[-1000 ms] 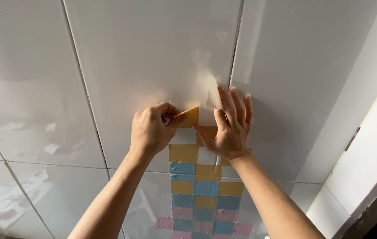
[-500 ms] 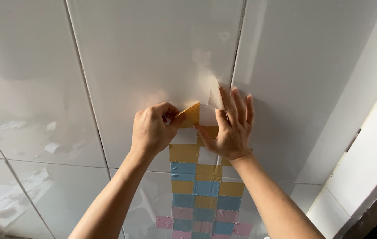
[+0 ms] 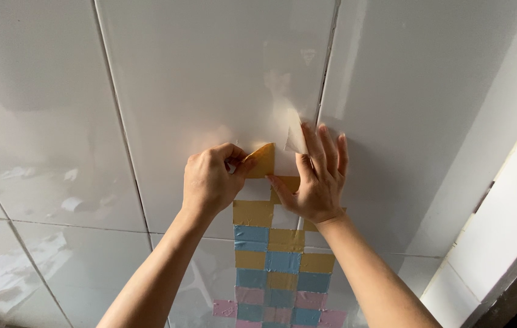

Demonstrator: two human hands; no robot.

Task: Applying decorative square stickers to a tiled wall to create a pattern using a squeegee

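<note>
A glossy white tiled wall (image 3: 198,79) carries a strip of square stickers (image 3: 273,267) in yellow, blue, pink and white. My left hand (image 3: 210,182) pinches the corner of a yellow sticker (image 3: 263,161) at the strip's top, its corner lifted off the tile. My right hand (image 3: 316,176) lies flat on the wall just right of it, fingers spread, thumb pressing on the sticker's lower edge. A pale backing sheet (image 3: 295,130) curls up from behind the right fingers.
Dark grout lines (image 3: 325,73) run between the large tiles. A white frame or ledge (image 3: 501,243) stands at the right edge, with a dark gap at the bottom right corner.
The yellow sticker's corner between my hands has shifted slightly; both hands stay almost where they were.
</note>
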